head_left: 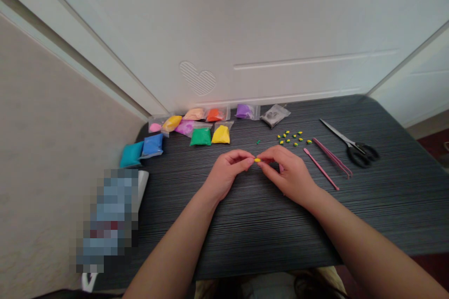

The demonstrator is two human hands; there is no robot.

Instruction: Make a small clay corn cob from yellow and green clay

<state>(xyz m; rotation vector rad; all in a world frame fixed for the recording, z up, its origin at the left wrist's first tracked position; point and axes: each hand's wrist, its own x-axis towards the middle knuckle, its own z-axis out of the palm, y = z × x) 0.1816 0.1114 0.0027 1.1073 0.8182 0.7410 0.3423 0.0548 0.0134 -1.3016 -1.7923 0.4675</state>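
Between my two hands, above the dark table [242, 224], is a small yellow clay piece [257, 160], oval in shape. My left hand [228, 173] pinches its left end with thumb and forefinger. From the other side, my right hand [289, 170] has its thumb and fingertips closed on the right end. Just beyond the fingertips lies a tiny green clay bit [258, 142]. Several small yellow-and-green clay pieces [288, 140] are scattered past my right hand. To the right of them lie a pink modelling stick [321, 168] and pink tweezers [329, 155].
Black-handled scissors [351, 144] lie at the far right. Clay bags line the back, among them green [201, 136], yellow [221, 134], purple [244, 111] and grey [275, 115]. Blue bags [152, 144] sit at the left, near a blurred-out object [112, 215]. A white panel [280, 32] rises behind.
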